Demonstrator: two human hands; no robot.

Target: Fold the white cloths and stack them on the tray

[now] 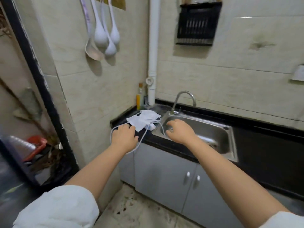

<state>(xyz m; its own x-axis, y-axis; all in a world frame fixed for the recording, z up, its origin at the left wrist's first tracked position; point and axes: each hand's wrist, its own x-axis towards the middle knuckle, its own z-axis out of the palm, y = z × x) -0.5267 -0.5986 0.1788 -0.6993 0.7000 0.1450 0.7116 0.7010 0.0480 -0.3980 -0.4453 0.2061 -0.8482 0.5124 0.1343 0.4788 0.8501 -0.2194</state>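
A small pile of white cloths (144, 120) lies crumpled on the black counter (266, 139), just left of the sink. A white cable (141, 140) with a white plug loops under and around the pile and hangs over the counter's front edge. My left hand (125, 137) reaches over the counter's corner, its fingertips at the near corner of the cloths and over the cable loop. Hovering above the sink's left rim, my right hand (180, 131) has loosely curled fingers and nothing plainly in them. No tray is in view.
A steel sink (218, 129) with a curved tap (183, 99) fills the counter's middle. A bottle (139, 97) and a white pipe stand in the back corner. Ladles hang on the wall above, and a black rack is mounted higher right. Grey cabinet doors sit below.
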